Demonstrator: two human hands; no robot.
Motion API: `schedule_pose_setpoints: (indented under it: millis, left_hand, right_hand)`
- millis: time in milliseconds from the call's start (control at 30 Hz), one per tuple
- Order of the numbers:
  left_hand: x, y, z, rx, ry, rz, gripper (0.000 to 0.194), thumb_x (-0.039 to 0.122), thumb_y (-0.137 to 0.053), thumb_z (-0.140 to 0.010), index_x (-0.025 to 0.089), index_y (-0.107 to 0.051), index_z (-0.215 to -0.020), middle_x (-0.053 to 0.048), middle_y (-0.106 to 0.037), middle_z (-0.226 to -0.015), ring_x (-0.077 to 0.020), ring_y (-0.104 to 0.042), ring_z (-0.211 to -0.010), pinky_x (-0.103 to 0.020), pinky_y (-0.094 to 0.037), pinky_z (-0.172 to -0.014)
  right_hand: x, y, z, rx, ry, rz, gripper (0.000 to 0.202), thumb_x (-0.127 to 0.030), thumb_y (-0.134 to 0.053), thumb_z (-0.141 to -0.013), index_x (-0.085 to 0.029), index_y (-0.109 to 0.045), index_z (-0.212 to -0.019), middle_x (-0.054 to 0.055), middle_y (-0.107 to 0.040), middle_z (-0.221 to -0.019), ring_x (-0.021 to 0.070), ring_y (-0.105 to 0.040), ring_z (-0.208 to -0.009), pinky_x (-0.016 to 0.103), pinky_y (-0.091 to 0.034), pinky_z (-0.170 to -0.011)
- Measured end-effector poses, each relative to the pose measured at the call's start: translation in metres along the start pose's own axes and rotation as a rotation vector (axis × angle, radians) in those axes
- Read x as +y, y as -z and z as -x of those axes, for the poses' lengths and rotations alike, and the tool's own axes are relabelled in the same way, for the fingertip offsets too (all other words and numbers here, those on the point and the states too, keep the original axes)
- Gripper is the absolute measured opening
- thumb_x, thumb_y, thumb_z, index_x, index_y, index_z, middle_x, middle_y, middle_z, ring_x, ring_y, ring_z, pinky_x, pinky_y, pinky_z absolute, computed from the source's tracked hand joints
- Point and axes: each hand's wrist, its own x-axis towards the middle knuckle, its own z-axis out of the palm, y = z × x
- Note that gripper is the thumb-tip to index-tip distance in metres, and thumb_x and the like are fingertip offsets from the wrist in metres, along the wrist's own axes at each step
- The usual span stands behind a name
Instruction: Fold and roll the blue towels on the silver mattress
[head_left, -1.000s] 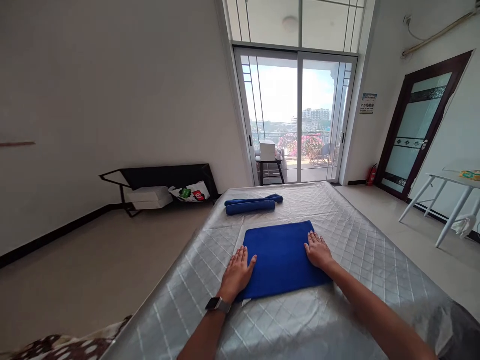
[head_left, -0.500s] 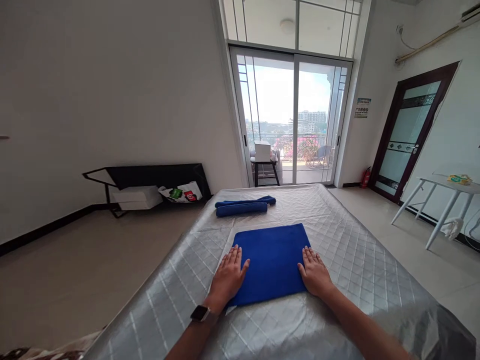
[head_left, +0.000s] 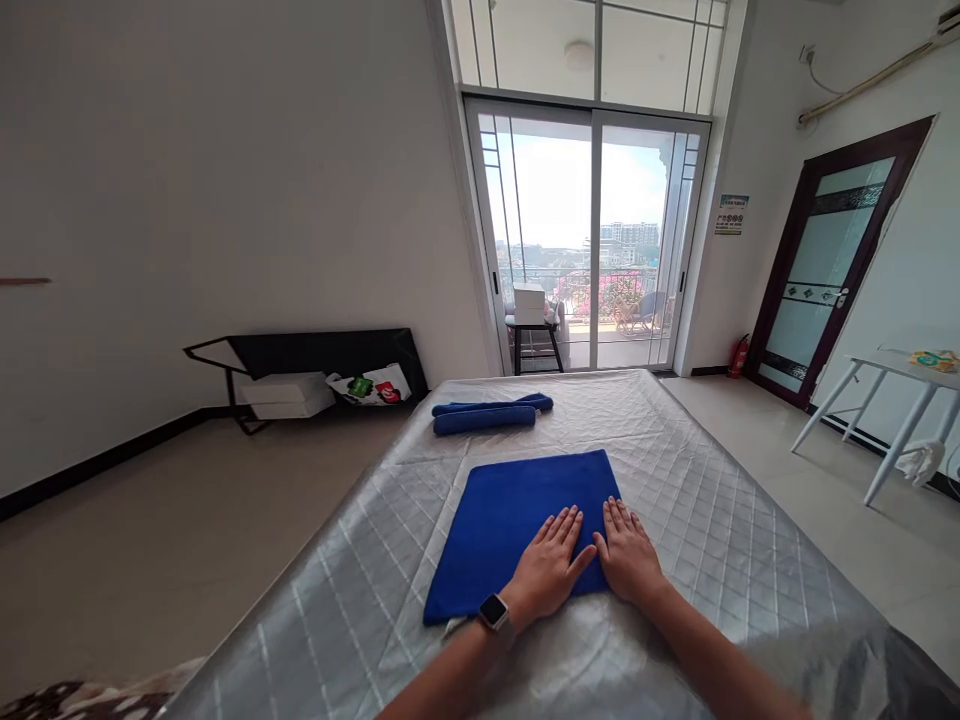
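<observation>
A blue cloth, folded into a flat rectangle, lies in front of me on a silver quilted cover. My left hand rests flat on the cloth's right half, fingers stretched forward and thumb out to the right; a square watch sits on that wrist. At the cloth's right edge my right hand lies flat, its fingers straight and its thumb nearly touching the left thumb. Beyond the cloth are a rolled blue towel and, just behind it, another blue cloth piece.
A black frame with white boxes and a printed bag stands by the left wall. To the right is a white table. A sliding glass door and a fire extinguisher are at the back.
My left hand has slid right across the cloth from its left edge toward my right hand. The cloth's left side is now uncovered. My right hand has hardly moved.
</observation>
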Motion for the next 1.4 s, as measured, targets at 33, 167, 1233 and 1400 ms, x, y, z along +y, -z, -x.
schedule_pose_setpoints:
  millis: [33, 167, 1233, 1400]
  left_hand:
    - [-0.018, 0.000, 0.009, 0.001, 0.032, -0.015, 0.063, 0.054, -0.020, -0.102, 0.018, -0.036, -0.152, -0.010, -0.039, -0.157, -0.0225, -0.032, -0.147, -0.045, -0.031, -0.120]
    - [-0.098, 0.005, 0.049, -0.006, 0.277, -0.096, 0.068, 0.056, -0.020, -0.100, 0.014, -0.039, -0.150, -0.014, -0.041, -0.156, -0.0260, -0.033, -0.146, -0.047, -0.030, -0.119]
    - [-0.120, 0.022, 0.048, 0.094, 0.397, -0.133, 0.071, 0.058, -0.020, -0.099, 0.011, -0.044, -0.146, -0.015, -0.044, -0.154, -0.0250, -0.038, -0.144, -0.044, -0.034, -0.118]
    - [-0.042, 0.010, -0.030, 0.033, 0.071, -0.061, 0.062, 0.053, -0.021, -0.102, 0.016, -0.044, -0.147, -0.013, -0.045, -0.153, -0.0228, -0.039, -0.143, -0.043, -0.037, -0.116]
  right_hand:
    - [-0.001, 0.001, 0.000, 0.005, -0.011, -0.010, 0.064, -0.038, -0.023, -0.100, -0.004, -0.022, -0.156, 0.014, -0.019, -0.162, 0.0222, -0.014, -0.152, 0.039, -0.013, -0.122]
    - [-0.001, 0.003, 0.000, 0.002, -0.019, -0.019, 0.064, -0.039, -0.024, -0.100, -0.007, -0.023, -0.156, 0.011, -0.019, -0.163, 0.0214, -0.015, -0.152, 0.038, -0.012, -0.122]
    - [-0.004, 0.005, -0.079, 0.011, -0.057, -0.055, 0.065, -0.038, -0.019, -0.100, -0.003, -0.023, -0.155, 0.014, -0.020, -0.162, 0.0211, -0.013, -0.152, 0.040, -0.012, -0.122]
    - [-0.005, 0.006, -0.079, 0.003, -0.048, -0.048, 0.064, -0.034, -0.021, -0.100, -0.002, -0.022, -0.155, 0.015, -0.019, -0.162, 0.0218, -0.012, -0.152, 0.041, -0.013, -0.122]
